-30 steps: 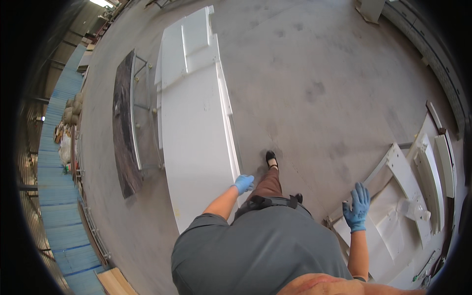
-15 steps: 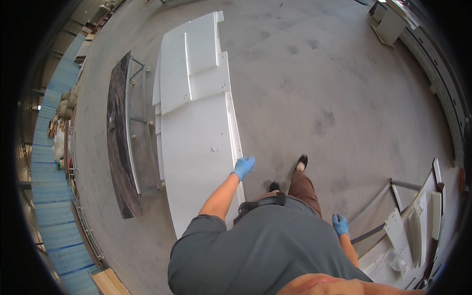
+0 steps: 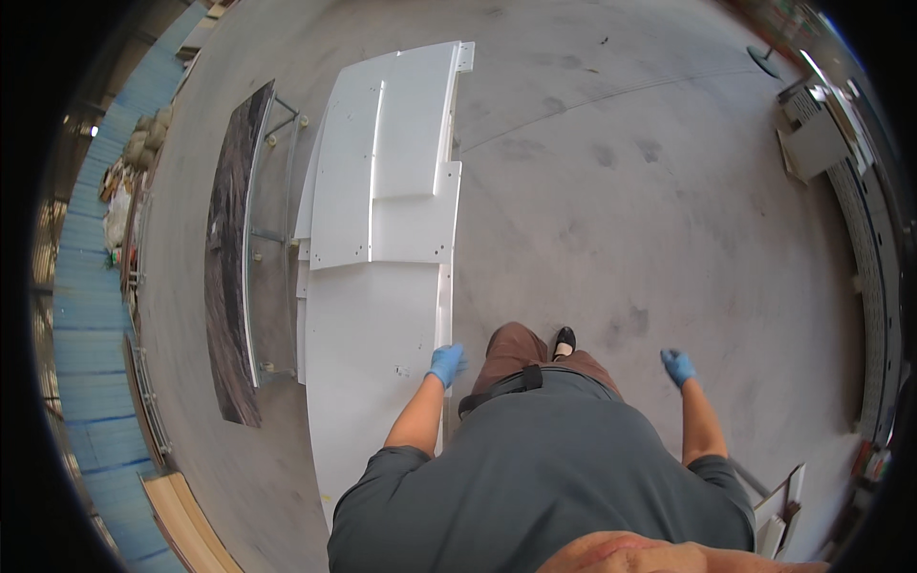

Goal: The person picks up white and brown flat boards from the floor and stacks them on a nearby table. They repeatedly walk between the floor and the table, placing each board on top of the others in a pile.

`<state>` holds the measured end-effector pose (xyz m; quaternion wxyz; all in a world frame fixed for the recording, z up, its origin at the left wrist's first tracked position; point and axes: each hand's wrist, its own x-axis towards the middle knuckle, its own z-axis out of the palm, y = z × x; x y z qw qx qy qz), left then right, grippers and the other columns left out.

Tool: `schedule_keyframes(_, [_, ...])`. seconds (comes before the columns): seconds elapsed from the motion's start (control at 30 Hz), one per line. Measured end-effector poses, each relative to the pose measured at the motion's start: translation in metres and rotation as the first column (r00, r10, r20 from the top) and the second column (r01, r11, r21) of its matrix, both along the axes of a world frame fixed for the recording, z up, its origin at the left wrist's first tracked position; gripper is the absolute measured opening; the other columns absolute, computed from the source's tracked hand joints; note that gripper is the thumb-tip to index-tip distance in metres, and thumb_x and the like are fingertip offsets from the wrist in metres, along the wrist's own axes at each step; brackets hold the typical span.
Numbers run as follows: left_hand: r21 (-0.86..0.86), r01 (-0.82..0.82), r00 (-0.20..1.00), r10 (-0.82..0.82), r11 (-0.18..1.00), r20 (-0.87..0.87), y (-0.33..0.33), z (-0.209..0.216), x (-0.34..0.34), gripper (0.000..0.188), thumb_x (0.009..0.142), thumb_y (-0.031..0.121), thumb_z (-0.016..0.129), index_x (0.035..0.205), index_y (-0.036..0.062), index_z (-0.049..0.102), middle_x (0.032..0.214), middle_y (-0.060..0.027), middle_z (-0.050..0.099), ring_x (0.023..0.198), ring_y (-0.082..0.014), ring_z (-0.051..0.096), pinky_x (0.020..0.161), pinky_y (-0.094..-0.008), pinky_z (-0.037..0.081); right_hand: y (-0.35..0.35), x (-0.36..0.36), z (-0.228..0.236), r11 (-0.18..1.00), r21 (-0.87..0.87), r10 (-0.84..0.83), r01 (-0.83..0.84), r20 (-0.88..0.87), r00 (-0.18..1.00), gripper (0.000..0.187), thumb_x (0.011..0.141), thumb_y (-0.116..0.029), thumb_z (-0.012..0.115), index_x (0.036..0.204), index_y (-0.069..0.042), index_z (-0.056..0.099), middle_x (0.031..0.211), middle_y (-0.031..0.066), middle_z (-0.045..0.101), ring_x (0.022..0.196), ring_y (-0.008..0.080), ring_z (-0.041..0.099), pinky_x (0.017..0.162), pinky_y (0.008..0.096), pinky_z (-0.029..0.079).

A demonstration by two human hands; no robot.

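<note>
A workshop hall — broad grey floor (image 3: 564,229), stacked white panels (image 3: 363,334) and, to their left, a dark slab (image 3: 229,267) against a wheeled rack (image 3: 268,235).

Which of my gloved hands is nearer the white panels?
Your left hand, right by the edge of the white panels; your right hand is well apart from them.

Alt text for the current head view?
A person's blue-gloved left hand is at the right edge of stacked white panels, contact unclear; the blue-gloved right hand is out over grey floor. Farther left lies a dark, streaked panel.
</note>
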<state>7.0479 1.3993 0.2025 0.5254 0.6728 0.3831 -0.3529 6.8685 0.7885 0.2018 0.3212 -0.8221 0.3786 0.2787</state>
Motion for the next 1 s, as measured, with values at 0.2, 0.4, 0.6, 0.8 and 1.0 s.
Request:
schedule_keyframes(0.2, [-0.133, -0.105, 0.993, 0.111, 0.985, 0.035, -0.052, -0.014, 0.109, 0.022, 0.095, 0.03, 0.06, 0.091, 0.0092, 0.066, 0.081, -0.0059, 0.069, 0.068, -0.0206, 0.068, 0.058, -0.0335, 0.052, -0.057, 0.302, 0.062, 0.971, -0.198, 0.165, -0.133, 0.155, 0.974, 0.057, 0.095, -0.049, 0.057, 0.126, -0.003, 0.069, 0.125, 0.0211, 0.07, 0.122, 0.0371, 0.064, 0.105, 0.0429, 0.049])
schedule_keyframes(0.4, [-0.334, -0.311, 0.951, 0.29, 0.89, -0.11, -0.022, -0.042, 0.245, 0.023, 0.093, 0.028, 0.059, 0.075, 0.0123, 0.056, 0.06, -0.003, 0.056, 0.045, -0.0162, 0.053, 0.04, -0.0304, 0.032, 0.01, 0.482, 0.07, 0.968, -0.025, 0.251, -0.25, 0.118, 0.961, 0.054, 0.096, -0.045, 0.06, 0.128, -0.002, 0.068, 0.127, 0.0208, 0.07, 0.122, 0.0336, 0.065, 0.105, 0.041, 0.048])
schedule_keyframes(0.6, [-0.039, -0.267, 0.962, 0.269, 0.963, 0.054, -0.024, -0.005, 0.395, 0.027, 0.09, 0.034, 0.063, 0.097, 0.0082, 0.066, 0.085, -0.0088, 0.072, 0.069, -0.0225, 0.069, 0.06, -0.0359, 0.052, 0.052, 0.598, 0.078, 0.914, 0.118, 0.377, -0.389, 0.114, 0.919, 0.055, 0.097, -0.046, 0.059, 0.126, -0.001, 0.069, 0.126, 0.0195, 0.07, 0.122, 0.0324, 0.065, 0.104, 0.0409, 0.048])
schedule_keyframes(0.8, [-0.088, -0.324, 0.934, 0.333, 0.942, 0.127, -0.068, 0.002, 0.527, 0.034, 0.091, 0.036, 0.065, 0.109, 0.0074, 0.067, 0.093, -0.0091, 0.074, 0.079, -0.0222, 0.072, 0.069, -0.0357, 0.054, 0.008, 0.73, 0.032, 0.915, 0.174, 0.389, -0.365, -0.14, 0.91, 0.053, 0.096, -0.044, 0.061, 0.128, -0.003, 0.069, 0.127, 0.0173, 0.071, 0.123, 0.0319, 0.064, 0.105, 0.0411, 0.048])
schedule_keyframes(1.0, [-0.071, -0.437, 0.898, 0.439, 0.897, 0.012, -0.124, -0.001, 0.621, 0.023, 0.091, 0.03, 0.061, 0.09, 0.0066, 0.064, 0.076, -0.0033, 0.067, 0.062, -0.0146, 0.064, 0.055, -0.0285, 0.048, -0.037, 0.914, 0.018, 0.874, 0.065, 0.486, -0.482, -0.142, 0.862, 0.058, 0.095, -0.048, 0.057, 0.129, -0.002, 0.068, 0.13, 0.0212, 0.068, 0.126, 0.0361, 0.062, 0.107, 0.0438, 0.046])
